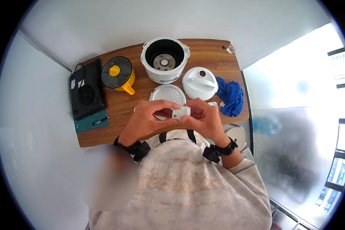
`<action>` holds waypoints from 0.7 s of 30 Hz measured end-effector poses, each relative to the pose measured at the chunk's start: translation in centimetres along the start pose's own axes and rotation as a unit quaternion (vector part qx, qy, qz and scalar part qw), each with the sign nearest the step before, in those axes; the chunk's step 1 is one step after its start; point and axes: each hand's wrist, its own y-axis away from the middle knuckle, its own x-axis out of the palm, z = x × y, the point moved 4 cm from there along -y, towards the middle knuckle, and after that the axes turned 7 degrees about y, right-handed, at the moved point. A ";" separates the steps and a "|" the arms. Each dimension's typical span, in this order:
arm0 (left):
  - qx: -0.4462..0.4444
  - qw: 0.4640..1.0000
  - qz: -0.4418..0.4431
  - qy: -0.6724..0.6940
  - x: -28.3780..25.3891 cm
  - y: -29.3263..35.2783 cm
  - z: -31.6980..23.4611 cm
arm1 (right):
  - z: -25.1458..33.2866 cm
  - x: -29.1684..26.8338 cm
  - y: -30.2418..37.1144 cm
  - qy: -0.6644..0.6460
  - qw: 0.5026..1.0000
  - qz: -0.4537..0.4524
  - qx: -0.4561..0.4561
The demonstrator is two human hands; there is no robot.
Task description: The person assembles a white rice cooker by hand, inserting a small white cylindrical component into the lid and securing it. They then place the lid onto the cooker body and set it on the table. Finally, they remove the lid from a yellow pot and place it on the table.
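Between my two hands, above the table's front part, is a small white plastic steam valve (181, 112), roughly cylindrical with a small square opening in its side. My left hand (149, 115) pinches its left end with thumb and fingers. On the other end, my right hand (205, 118) grips it the same way. Just behind the hands lies a round white inner lid (167, 92) dotted with holes, partly covered by my fingers. Farther right sits a white outer lid (198, 87) with a round dark hole in its top.
A white rice cooker body (166, 76) stands uncovered at the back of the wooden table (122, 109). To its left are a yellow pot (119, 76) with a glass lid, a black flat appliance (86, 96) and a green cutting mat (92, 123). A blue cloth (231, 97) lies crumpled right.
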 end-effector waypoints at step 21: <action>-0.017 1.000 -0.009 0.007 -0.5 -0.2 0.4 | -0.5 0.5 -0.4 -0.181 0.979 0.076 0.045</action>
